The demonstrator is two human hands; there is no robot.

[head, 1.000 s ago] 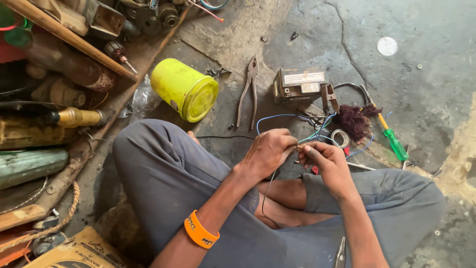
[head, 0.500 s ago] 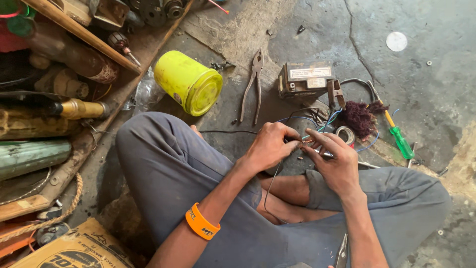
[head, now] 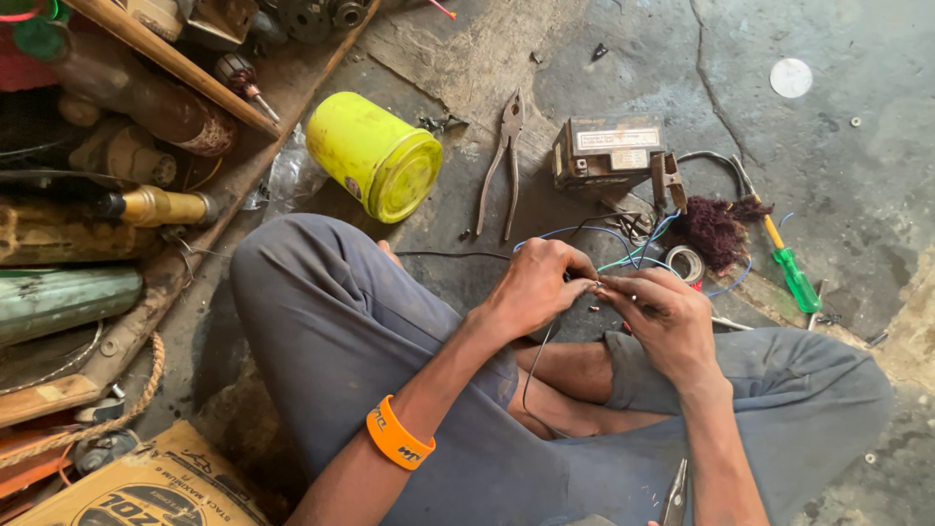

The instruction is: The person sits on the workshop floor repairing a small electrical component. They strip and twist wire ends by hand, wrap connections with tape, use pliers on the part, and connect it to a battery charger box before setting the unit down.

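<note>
I sit cross-legged on a concrete floor in grey trousers. My left hand, with an orange wristband on its forearm, pinches the end of a thin wire that hangs down over my leg. My right hand meets it fingertip to fingertip and grips the wire's other end at the joint. Blue and green wires run from my hands toward a small brown box-shaped electrical unit on the floor ahead.
Pliers lie left of the box. A yellow can lies on its side. A green-handled screwdriver, a tape roll and a dark fibre tuft sit right. Cluttered wooden shelves fill the left; a cardboard box is bottom left.
Both hands stay joined on the wire with small finger movements. The view has shifted slightly, so the floor objects sit a little lower in the picture.
</note>
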